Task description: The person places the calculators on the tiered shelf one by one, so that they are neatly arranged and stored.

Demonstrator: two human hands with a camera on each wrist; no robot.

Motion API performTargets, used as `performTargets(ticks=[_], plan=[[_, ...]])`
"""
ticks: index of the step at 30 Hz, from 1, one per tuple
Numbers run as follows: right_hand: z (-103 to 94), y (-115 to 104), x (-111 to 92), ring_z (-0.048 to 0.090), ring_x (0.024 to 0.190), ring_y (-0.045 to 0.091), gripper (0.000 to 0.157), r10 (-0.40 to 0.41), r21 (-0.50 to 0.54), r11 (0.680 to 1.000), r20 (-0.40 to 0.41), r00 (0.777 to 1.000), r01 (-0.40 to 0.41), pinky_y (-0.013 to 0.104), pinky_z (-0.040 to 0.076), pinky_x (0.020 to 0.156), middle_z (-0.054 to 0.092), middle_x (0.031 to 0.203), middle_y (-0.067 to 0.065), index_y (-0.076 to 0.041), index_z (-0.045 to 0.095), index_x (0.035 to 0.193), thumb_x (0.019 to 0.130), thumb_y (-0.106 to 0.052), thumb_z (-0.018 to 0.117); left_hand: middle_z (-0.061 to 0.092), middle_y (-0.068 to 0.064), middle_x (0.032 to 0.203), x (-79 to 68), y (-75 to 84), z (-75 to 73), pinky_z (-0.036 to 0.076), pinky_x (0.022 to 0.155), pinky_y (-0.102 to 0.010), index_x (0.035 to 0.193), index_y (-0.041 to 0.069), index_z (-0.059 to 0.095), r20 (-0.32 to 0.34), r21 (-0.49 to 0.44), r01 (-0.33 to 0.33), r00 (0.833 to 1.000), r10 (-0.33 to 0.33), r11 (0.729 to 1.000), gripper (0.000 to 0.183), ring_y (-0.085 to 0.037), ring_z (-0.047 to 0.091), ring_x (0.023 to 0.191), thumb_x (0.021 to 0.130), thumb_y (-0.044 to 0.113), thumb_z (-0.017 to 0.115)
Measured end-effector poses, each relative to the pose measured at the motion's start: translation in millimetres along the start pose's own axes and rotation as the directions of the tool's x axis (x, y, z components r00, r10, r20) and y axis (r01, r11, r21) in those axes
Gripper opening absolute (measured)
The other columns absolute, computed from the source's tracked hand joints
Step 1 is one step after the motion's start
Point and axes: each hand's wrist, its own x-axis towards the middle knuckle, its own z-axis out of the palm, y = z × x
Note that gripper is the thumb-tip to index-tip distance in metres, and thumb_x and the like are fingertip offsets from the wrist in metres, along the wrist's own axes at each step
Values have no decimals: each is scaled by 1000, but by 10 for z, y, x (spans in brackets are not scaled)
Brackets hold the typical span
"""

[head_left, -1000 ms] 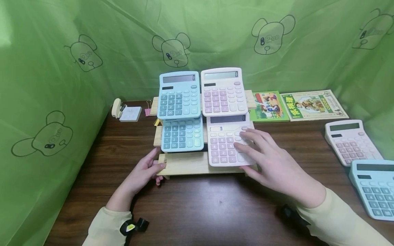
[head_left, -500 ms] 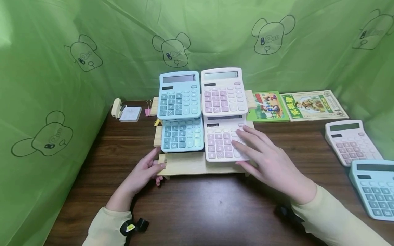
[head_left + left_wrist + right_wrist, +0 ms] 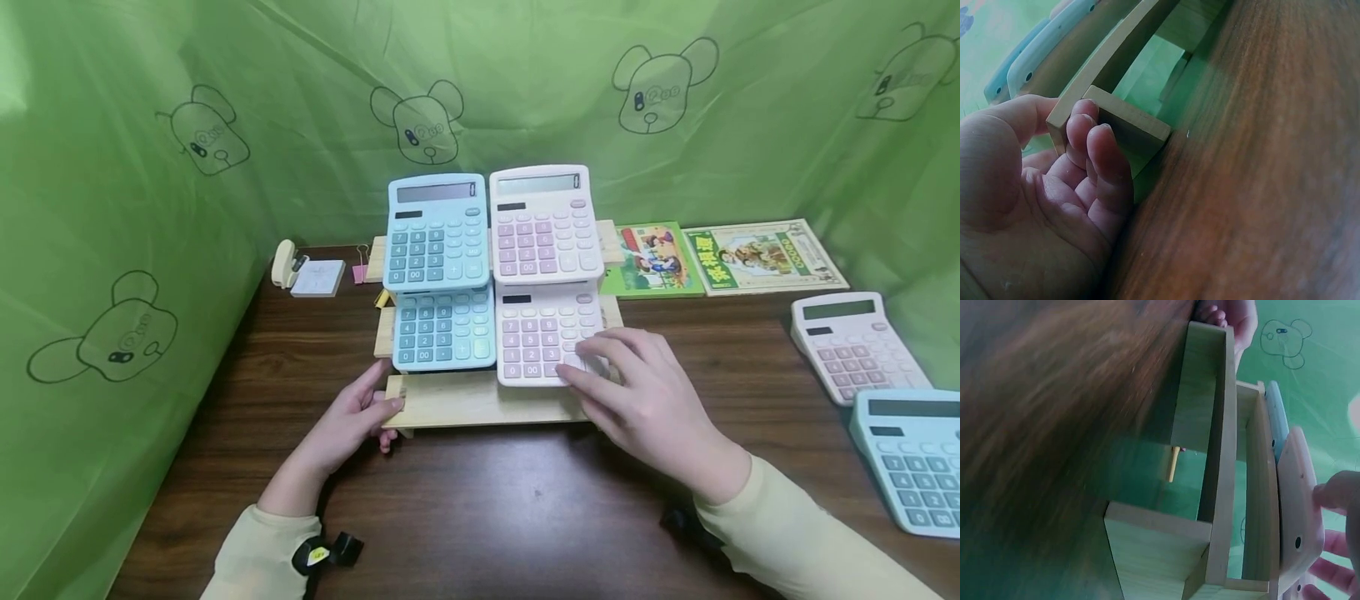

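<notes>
Clearly, brown tabletop (image 3: 495, 517) stretches in front of the wooden rack (image 3: 450, 400), and more of it lies to the right, as far as a separate white calculator (image 3: 858, 346) and a separate blue calculator (image 3: 907, 467). Behind the rack's right end, the green book (image 3: 656, 267) lies near. The rack's bottom plank shows bare wood left of the right hand (image 3: 645, 396).

On the middle step sits the lower white calculator (image 3: 528, 337), just beside the lower blue calculator (image 3: 444, 329), which bounds it on the left; the upper white calculator (image 3: 546, 221) overlaps its far end. The right hand's fingers are loosely bent and apart, their tips touching its near right corner over the keys, not wrapped around it. Well apart from that calculator, the left hand (image 3: 348, 421) grips the rack's front left corner, thumb on top and fingers curled below.

The lower white calculator's long axis runs away from the person, nearly in line with the one above. Its zero-key row faces the person, and its near edge shows above the bottom plank.
</notes>
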Motion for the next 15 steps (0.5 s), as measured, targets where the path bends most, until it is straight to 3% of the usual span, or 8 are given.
performTargets(ticks=[4,15], plan=[[-1,-10,-6,55,99,39,30,3,18,1000,-6,1000,-3,52,43,77,63,108,15,-12,75,109,84,-15,58,51,-10,68,6,10,-4,57,53,-41,156,12,7,8,3,-9,1000,9,1000,81,-22,60,56,97,23,61],[62,22,-31,54,102,41,33,41,2,999,-18,999,-41,51,44,87,63,111,15,-12,72,116,85,-13,63,52,-12,68,0,2,0,57,53,-42,156,12,8,-1,-2,-2,1000,2,1000,80,-22,60,56,97,24,61]])
